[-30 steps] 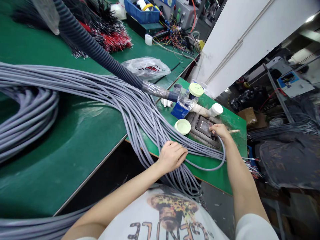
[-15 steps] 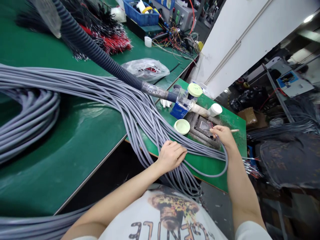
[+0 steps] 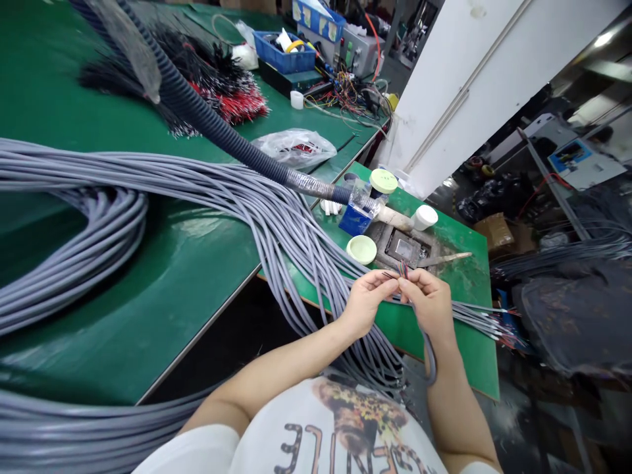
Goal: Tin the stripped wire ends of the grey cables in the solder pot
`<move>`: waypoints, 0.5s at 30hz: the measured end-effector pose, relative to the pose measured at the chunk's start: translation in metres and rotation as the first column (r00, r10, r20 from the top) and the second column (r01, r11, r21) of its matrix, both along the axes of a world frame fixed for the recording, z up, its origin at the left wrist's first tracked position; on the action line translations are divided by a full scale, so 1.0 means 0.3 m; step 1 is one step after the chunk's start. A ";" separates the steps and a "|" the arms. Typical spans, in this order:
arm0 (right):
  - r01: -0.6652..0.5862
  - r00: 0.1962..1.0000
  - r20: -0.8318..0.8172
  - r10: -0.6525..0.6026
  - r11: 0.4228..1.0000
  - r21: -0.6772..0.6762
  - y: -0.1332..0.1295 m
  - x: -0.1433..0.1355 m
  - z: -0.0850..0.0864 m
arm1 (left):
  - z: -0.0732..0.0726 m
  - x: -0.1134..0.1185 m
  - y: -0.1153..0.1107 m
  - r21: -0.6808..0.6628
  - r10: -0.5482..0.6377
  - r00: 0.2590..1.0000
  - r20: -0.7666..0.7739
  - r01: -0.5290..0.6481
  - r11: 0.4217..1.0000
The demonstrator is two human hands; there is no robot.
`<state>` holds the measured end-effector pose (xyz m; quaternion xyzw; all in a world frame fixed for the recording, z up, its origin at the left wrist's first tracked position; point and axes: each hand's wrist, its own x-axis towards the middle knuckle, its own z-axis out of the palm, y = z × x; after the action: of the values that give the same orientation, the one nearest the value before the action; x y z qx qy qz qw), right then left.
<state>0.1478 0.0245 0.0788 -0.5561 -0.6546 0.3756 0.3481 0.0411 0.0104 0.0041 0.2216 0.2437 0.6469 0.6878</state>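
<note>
Both my hands meet over the near edge of the small green table. My right hand (image 3: 428,299) is closed around the end of a grey cable (image 3: 428,355), whose coloured wires (image 3: 403,269) fan out at the fingertips. Thumb and fingers of my left hand (image 3: 368,299) pinch thin dark wires from that same end. Just beyond them sits a solder pot (image 3: 405,247) with a shiny square surface in a grimy frame. A long bundle of grey cables (image 3: 291,243) runs beside and beneath my left hand.
A ribbed hose (image 3: 222,135) crosses above the bench to the pot. Around it stand an open pale-green tub (image 3: 361,250), a lidded jar (image 3: 384,181), a white container (image 3: 424,217) and a blue box (image 3: 354,219). A wooden-handled tool (image 3: 457,257) lies at the right.
My right hand has drawn the cable end back from the solder pot towards me. My left hand has left the cable bundle and moved right to pinch the wires.
</note>
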 end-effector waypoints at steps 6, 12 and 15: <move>-0.062 0.996 -0.074 0.053 0.991 -0.118 -0.055 0.033 0.010 | 0.017 -0.010 0.015 0.035 0.175 0.983 -0.060 -0.173 0.984; -0.003 0.967 -0.254 -0.026 0.993 -0.115 -0.105 0.062 -0.031 | 0.037 -0.082 0.020 0.756 0.690 0.585 -0.427 -0.187 0.627; 0.008 0.955 -0.293 -0.043 0.993 -0.118 -0.116 0.047 -0.043 | 0.035 -0.080 0.023 0.813 0.703 0.580 -0.412 -0.115 0.571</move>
<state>0.1619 -0.0102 0.0660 -0.5215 -0.5653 0.4871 0.4138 0.0170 0.0172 0.0146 0.6271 0.2637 0.7032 0.2070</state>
